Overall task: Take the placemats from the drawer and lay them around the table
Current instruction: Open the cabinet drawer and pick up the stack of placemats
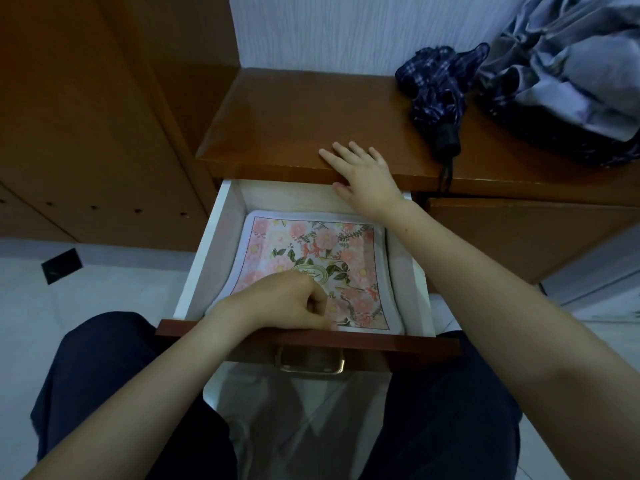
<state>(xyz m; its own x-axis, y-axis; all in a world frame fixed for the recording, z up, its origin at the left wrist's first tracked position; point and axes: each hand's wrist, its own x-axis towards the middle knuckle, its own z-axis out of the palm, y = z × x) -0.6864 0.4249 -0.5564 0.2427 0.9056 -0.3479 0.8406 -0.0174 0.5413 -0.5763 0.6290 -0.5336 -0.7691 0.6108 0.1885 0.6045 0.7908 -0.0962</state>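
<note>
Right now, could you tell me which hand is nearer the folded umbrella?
Right. The right hand rests flat on the cabinet top's front edge, a short way left of the umbrella. The left hand is lower, in the open drawer, on the placemats.

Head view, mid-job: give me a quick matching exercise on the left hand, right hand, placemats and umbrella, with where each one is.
Things:
1. left hand
2. right hand
3. placemats
4. umbrella

Places or states:
A. lying folded on the cabinet top
B. stacked inside the open drawer
C. fingers flat on the cabinet top's front edge
D. fingers curled at the near edge of the top placemat

Pairs: 1-D, 2-C, 3-B, 4-A
</note>
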